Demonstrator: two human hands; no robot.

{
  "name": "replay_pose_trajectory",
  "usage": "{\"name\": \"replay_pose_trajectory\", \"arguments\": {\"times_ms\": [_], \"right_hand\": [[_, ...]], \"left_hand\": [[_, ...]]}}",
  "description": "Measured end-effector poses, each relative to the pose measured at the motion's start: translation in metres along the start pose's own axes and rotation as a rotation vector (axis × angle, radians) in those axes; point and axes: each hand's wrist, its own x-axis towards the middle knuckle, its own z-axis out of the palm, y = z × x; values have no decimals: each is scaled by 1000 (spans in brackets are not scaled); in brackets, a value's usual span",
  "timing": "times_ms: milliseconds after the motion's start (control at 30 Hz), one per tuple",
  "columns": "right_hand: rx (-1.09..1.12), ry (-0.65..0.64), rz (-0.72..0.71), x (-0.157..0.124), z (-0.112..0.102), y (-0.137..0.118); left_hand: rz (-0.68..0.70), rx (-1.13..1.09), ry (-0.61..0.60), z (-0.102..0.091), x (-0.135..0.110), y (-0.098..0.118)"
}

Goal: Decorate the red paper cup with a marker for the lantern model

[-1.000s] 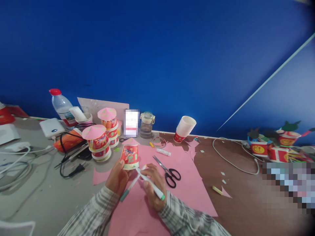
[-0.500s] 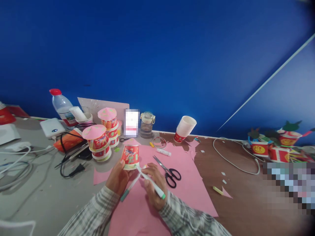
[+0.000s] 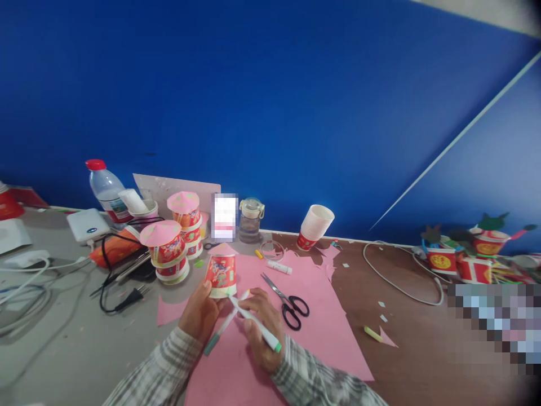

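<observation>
Over a big pink sheet, the right hand has a white marker pinched between thumb and fingers, green end toward the wrist, and the other end is right up at the pale rim of a red printed cup. That cup's upside down, wide end low, with the left hand curled round its lower left side. A thinner pen crosses under the marker, and I honestly can't tell if it's held or just lying there.

Just past the cup's top is a pink cone; can't tell if they touch. Right of the hands, black-handled scissors lie on the sheet, with a white tube behind them. Left of the cup stand two cup towers wearing pink cone roofs, a front tower and a back tower. Farther back there's a lidded jar, a leaning cup stack and a blue wall.
</observation>
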Motion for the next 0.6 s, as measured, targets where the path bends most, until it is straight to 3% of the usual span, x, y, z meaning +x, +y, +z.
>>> {"name": "replay_pose_trajectory", "arguments": {"times_ms": [300, 433, 600], "right_hand": [[249, 105, 240, -10, 8, 18], [162, 133, 188, -7, 8, 13], [94, -56, -6, 3, -3, -6]], "left_hand": [[64, 52, -52, -1, 0, -1], [57, 73, -50, -2, 2, -3], [67, 102, -27, -1, 2, -3]]}}
